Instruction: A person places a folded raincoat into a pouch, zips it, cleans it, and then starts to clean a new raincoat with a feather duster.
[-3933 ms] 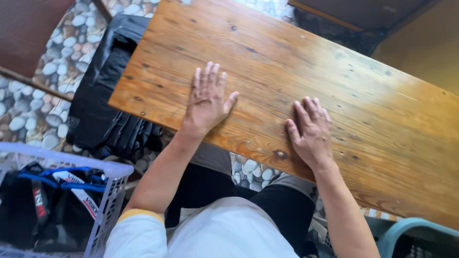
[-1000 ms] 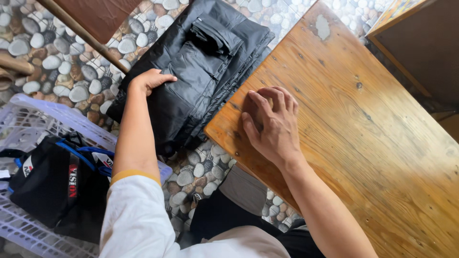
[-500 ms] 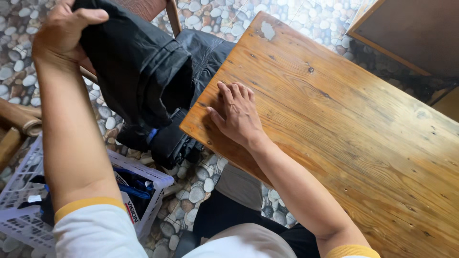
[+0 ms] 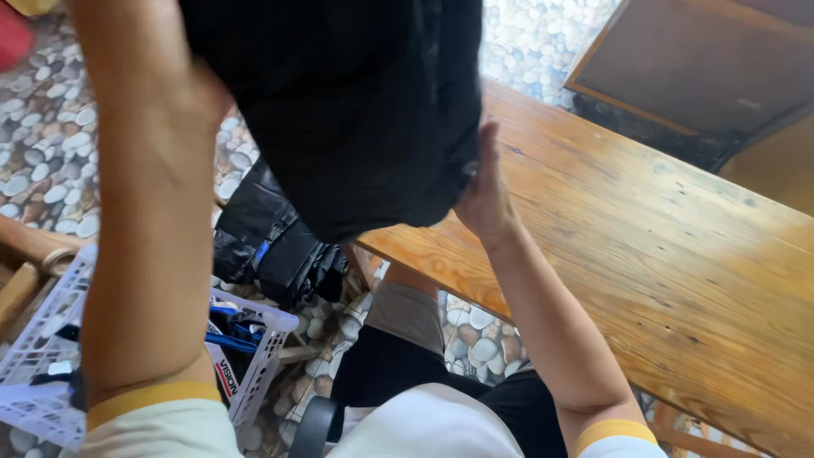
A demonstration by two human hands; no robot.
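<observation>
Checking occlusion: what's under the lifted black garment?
Under the black garment: the wooden table edge, more black clothing on the pebble floor. Right hand touches it; left hand's fingers are covered.

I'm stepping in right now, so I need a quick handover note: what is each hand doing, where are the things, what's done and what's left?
Left hand: raised, holding the black garment up in the air.
Right hand: pressed against the garment's side, above the wooden table.
Done: garment lifted clear of the floor.
Left: it is not yet on the table. More black clothing lies on the pebble floor beside the white basket.
</observation>
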